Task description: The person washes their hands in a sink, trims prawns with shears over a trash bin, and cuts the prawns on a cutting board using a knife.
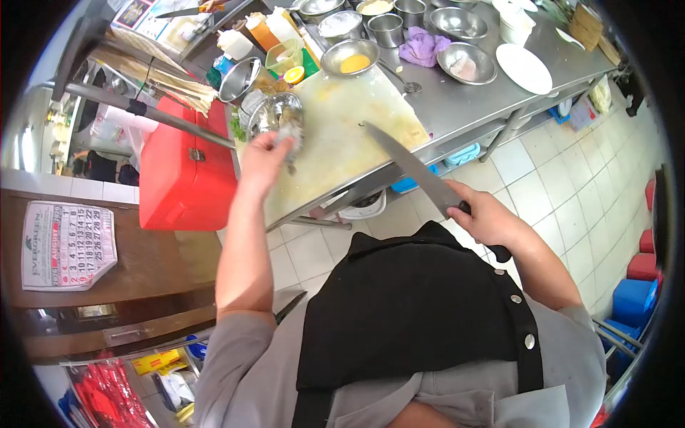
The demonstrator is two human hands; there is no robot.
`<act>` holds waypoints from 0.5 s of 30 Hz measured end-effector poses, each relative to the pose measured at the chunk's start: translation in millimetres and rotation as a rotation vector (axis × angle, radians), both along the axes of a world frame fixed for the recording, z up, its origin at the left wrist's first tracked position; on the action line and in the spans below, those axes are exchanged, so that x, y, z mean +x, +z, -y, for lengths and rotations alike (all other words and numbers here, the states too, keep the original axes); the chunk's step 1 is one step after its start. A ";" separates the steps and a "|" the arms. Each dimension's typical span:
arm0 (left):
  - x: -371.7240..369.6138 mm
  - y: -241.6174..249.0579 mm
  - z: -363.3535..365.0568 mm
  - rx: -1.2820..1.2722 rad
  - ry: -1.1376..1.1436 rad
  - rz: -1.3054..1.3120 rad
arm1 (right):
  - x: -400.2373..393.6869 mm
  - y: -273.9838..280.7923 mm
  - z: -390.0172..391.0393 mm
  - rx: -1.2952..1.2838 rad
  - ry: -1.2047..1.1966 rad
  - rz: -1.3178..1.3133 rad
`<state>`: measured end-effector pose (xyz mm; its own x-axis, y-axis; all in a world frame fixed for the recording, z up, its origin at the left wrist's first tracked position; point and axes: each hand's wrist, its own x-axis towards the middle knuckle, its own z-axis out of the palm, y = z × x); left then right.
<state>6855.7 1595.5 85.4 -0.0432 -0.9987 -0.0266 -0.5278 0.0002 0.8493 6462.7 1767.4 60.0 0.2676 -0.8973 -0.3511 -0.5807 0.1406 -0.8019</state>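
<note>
My right hand (488, 215) is wrapped around the black handle of a large chef's knife (410, 162). The blade points up and left, its tip over the near edge of a white cutting board (349, 121). At the board's left side, my left hand (262, 162) pinches a greyish, wet piece (291, 135) that looks like a raw shrimp. It is partly blurred, and a small bit hangs below it. Just behind that hand a shiny metal bowl (265, 114) stands on the board, with greyish and brownish contents that I cannot make out.
Beyond the board are a bowl with yellow liquid (354, 64), a ladle (411, 87), a purple cloth (424, 47), a white oval plate (524, 69) and several steel bowls. A red cooler box (178, 167) stands left, beneath a metal rail (178, 123).
</note>
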 end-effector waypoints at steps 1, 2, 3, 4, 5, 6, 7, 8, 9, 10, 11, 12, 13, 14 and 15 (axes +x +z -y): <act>11.6 4.4 10.3 -0.095 0.010 0.041 | -1.5 6.5 0.3 0.098 -0.047 0.019; 19.3 7.3 23.4 -0.190 0.020 0.081 | -5.0 -8.2 1.7 0.068 -0.072 0.066; 21.1 10.7 33.7 -0.241 0.066 0.266 | -3.4 -11.8 3.9 0.093 -0.074 0.061; 20.8 15.7 44.4 -0.292 0.111 0.453 | -1.8 -12.6 7.3 0.116 -0.077 0.056; 21.6 18.2 53.8 -0.340 0.157 0.641 | 0.4 -12.9 10.6 0.140 -0.080 0.053; 25.0 12.7 63.7 -0.375 0.130 0.670 | 5.6 -13.4 14.4 0.140 -0.067 0.049; 27.3 4.0 71.8 -0.408 0.101 0.699 | 13.0 -13.5 18.4 0.142 -0.054 0.047; 30.6 -5.9 77.0 -0.439 0.070 0.730 | 18.8 -12.2 20.0 0.146 -0.044 0.046; 23.9 -2.9 72.8 -0.426 0.068 0.668 | 22.0 -7.3 20.5 0.179 -0.050 0.091; 11.8 7.9 63.1 -0.414 0.066 0.607 | 25.0 -0.7 21.7 0.210 -0.058 0.137; 7.3 13.1 54.3 -0.402 0.066 0.547 | 27.0 3.5 23.3 0.240 -0.063 0.183; 12.1 9.7 51.6 -0.361 0.068 0.445 | 19.2 -6.8 16.1 0.238 -0.049 0.284; 15.8 7.5 45.9 -0.322 0.065 0.352 | 17.3 -10.5 12.3 0.210 -0.060 0.290; 21.8 3.7 38.3 -0.279 0.061 0.259 | 14.2 -9.9 9.1 0.253 -0.069 0.312; 22.2 -1.0 40.0 -0.273 0.061 0.245 | 16.2 12.5 7.0 0.299 -0.080 0.334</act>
